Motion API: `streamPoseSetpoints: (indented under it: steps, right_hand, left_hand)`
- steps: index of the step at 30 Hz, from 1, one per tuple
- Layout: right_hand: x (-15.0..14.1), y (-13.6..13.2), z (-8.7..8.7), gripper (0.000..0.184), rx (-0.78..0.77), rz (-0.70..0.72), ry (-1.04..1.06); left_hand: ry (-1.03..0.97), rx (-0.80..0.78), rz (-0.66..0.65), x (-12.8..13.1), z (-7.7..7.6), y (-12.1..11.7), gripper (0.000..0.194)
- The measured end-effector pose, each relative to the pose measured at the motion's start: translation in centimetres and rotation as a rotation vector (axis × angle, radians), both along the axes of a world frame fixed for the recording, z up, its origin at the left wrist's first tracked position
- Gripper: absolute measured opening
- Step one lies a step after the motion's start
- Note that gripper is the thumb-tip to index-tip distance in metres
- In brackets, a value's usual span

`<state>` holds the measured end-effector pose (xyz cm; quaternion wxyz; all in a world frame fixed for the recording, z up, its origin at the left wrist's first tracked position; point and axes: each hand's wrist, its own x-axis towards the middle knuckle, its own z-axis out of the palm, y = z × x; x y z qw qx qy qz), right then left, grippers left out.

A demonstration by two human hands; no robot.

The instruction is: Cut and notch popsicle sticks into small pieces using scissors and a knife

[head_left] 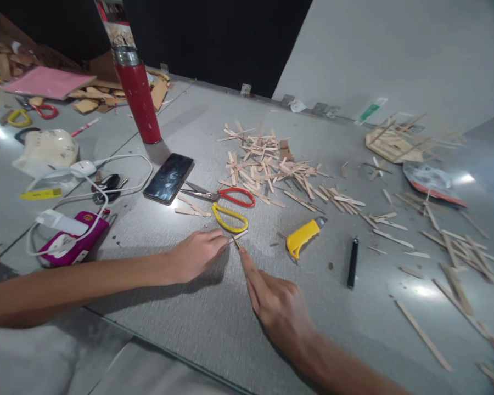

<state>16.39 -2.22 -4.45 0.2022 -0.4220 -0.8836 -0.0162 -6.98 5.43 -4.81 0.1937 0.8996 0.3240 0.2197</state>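
Left hand pinches a wooden sliver; right hand fingertip's on a dark strip, maybe a blade; scissors just beyond the left!

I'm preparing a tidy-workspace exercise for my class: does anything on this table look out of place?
Yes: wooden sticks look strewn, crisscrossed in a loose heap at the middle and scattered along the right side. The scissors, lying open near the left hand, look carelessly placed.
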Motion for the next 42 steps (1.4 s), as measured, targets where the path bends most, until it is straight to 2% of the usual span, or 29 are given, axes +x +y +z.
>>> streamPoseSetpoints:
  steps: [4, 12, 17, 23, 28, 32, 37, 42]
  right_hand:
    - [0.1, 0.0, -0.1, 0.069, -0.016, -0.015, 0.012]
    - [-0.3, -0.8, 0.4, 0.081, 0.142, -0.055, -0.134]
    - [0.1, -0.7, 0.0, 0.078, 0.111, -0.029, -0.069]
    - [0.4, -0.3, -0.8, 0.074, -0.005, -0.001, 0.071]
    - [0.3, -0.1, -0.6, 0.072, -0.029, -0.018, 0.063]
    - [0.1, -0.4, 0.0, 0.075, 0.053, -0.029, -0.054]
    - [0.0, -1.1, 0.6, 0.076, 0.145, -0.034, -0.164]
    - [1.0, -0.7, 0.9, 0.069, 0.145, -0.120, -0.086]
  left_hand:
    - [0.063, -0.011, -0.029, -0.1, 0.2, -0.1, 0.021]
    - [0.015, -0.036, 0.029, 0.3, 0.5, -0.3, 0.026]
    - [0.156, -0.014, -0.025, -0.1, 1.0, -0.4, 0.020]
    - [0.311, 0.021, -0.134, -0.4, 2.2, -0.2, 0.034]
    - [0.222, 0.033, -0.117, -0.3, 1.5, -0.2, 0.028]
    - [0.071, -0.030, -0.025, 0.1, 0.8, -0.2, 0.020]
    - [0.059, -0.042, -0.005, 0.3, 0.6, -0.1, 0.024]
    - [0.015, -0.046, 0.065, 0.6, 0.7, -0.2, 0.025]
